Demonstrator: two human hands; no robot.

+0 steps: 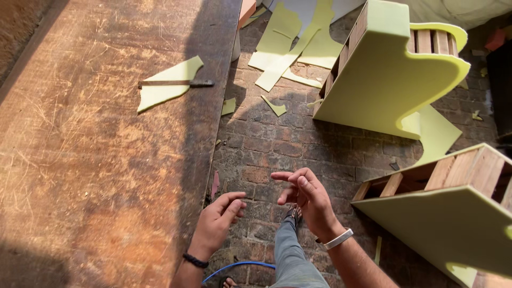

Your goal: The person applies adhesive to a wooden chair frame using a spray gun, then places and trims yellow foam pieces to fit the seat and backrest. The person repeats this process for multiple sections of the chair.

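two bare hands hang over the brick floor (277,144), just off the long right edge of the worn wooden workbench (96,160). the left hand (220,220) is loosely curled with nothing in it, a dark band on its wrist; the right hand (306,196) has its fingers spread and half bent, also empty, a pale bracelet at the wrist. neither touches anything.

nearest on the bench, up toward its far right corner, lies a foam offcut (168,82), pale green, with a long flat knife (175,83) resting across it. i'd judge the offcut to be very light, soft and floppy, best pinched at a broad part of its edge; the knife looks stiff and wants taking by its dark handle end.

off to the right stand two wooden frames faced with thick green foam, the far foam-covered frame (384,80) and the near foam-covered frame (453,224), the latter cut off by the picture's edge. more foam scraps (288,48) litter the bricks. a blue hose (234,266) is half hidden behind the person's leg.
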